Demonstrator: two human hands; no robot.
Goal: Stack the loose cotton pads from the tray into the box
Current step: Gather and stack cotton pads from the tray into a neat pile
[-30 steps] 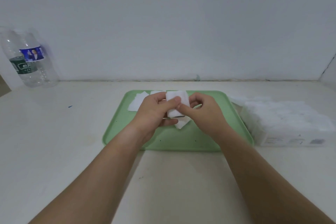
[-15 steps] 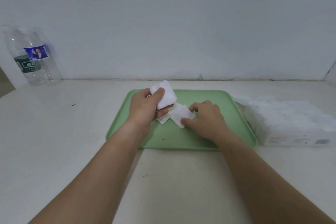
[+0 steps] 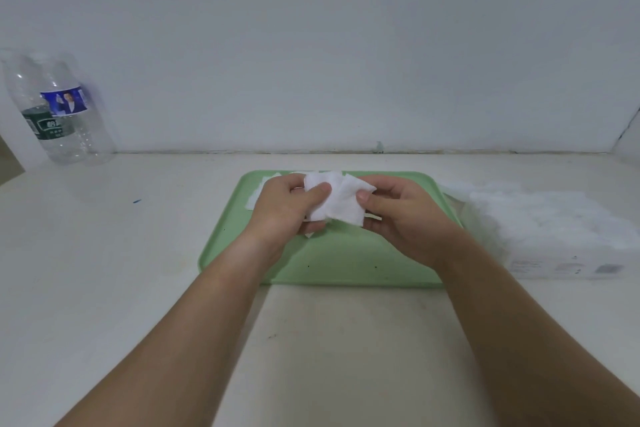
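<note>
Above the green tray (image 3: 332, 260), my left hand (image 3: 284, 208) grips a small stack of white cotton pads (image 3: 320, 198) between thumb and fingers. My right hand (image 3: 401, 215) pinches another white pad (image 3: 349, 204) and holds it against that stack. More loose pads (image 3: 258, 189) lie on the tray's far left, partly hidden behind my left hand. The white box (image 3: 568, 260), heaped with cotton pads, stands just right of the tray.
A clear plastic water bottle (image 3: 59, 107) with a blue and green label stands at the far left against the wall. The pale table (image 3: 104, 270) stretches out to the left of and in front of the tray.
My right hand has lifted a pad off the tray and brought it to the stack in my left hand. My left hand has lowered and turned the stack toward the right hand.
</note>
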